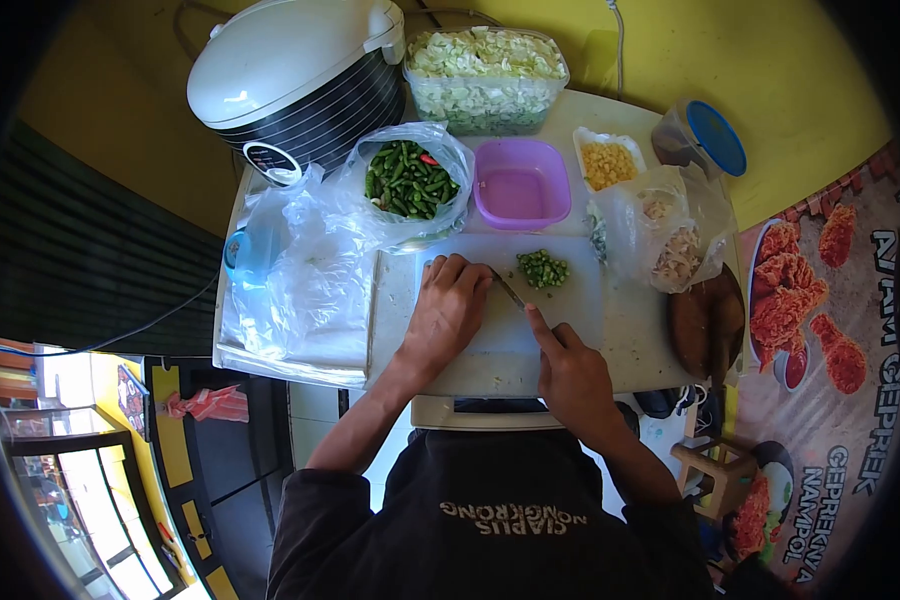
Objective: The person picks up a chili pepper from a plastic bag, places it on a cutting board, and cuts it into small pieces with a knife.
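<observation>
A knife (pixel 507 288) is held in my right hand (pixel 574 380), the index finger stretched along its back. Its tip end reaches the fingertips of my left hand (pixel 452 308), which are bent down on the white cutting board (pixel 570 325); what they press on is too small to name. Beyond the blade, chopped green pieces (pixel 542 269) lie in a small heap on the board. Behind the board stand an open plastic bag of green chillies (pixel 410 182), with a little red among them, and a purple container (pixel 522 185) with nothing seen in it.
A rice cooker (pixel 300 80) and a tub of chopped cabbage (pixel 486 80) stand at the back. Plastic bags (pixel 315 270) cover the left side. On the right are yellow pieces (pixel 608 163), a bag of pale pieces (pixel 676 250), a blue-lidded container (pixel 705 138) and a brown object (pixel 707 325).
</observation>
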Tool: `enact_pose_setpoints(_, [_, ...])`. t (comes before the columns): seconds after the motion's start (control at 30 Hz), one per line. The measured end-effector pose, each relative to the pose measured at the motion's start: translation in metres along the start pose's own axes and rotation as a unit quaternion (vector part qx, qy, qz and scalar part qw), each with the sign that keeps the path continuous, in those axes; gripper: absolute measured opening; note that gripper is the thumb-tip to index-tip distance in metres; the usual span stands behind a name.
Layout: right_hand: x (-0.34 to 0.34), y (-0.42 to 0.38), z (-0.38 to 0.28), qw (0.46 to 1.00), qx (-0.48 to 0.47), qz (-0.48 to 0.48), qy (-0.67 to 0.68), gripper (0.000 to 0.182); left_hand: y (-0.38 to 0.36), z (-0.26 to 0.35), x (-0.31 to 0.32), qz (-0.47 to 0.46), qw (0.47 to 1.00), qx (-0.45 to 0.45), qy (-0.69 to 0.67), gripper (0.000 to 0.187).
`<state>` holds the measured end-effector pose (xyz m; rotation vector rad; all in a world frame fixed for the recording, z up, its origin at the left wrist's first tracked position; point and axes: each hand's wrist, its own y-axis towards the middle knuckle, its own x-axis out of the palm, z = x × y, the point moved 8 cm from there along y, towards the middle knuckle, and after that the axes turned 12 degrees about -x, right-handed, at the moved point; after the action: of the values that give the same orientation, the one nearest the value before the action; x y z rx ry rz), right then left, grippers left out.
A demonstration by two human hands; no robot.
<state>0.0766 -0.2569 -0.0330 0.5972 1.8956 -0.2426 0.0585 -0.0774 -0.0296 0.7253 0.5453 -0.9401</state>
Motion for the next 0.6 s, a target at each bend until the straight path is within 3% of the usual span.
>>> enact_pose_setpoints(0.2, [-0.009, -0.006, 0.002, 0.998, -0.001, 0.055, 0.023, 0.072, -0.003, -0.002, 0.001, 0.012, 1.000, -0.016, -0.006, 0.010])
enact_pose_setpoints(0.6, [0.000, -0.009, -0.006, 0.999, -0.012, 0.042, 0.029, 0.070, -0.004, -0.002, -0.005, 0.023, 0.999, -0.024, -0.018, 0.011])
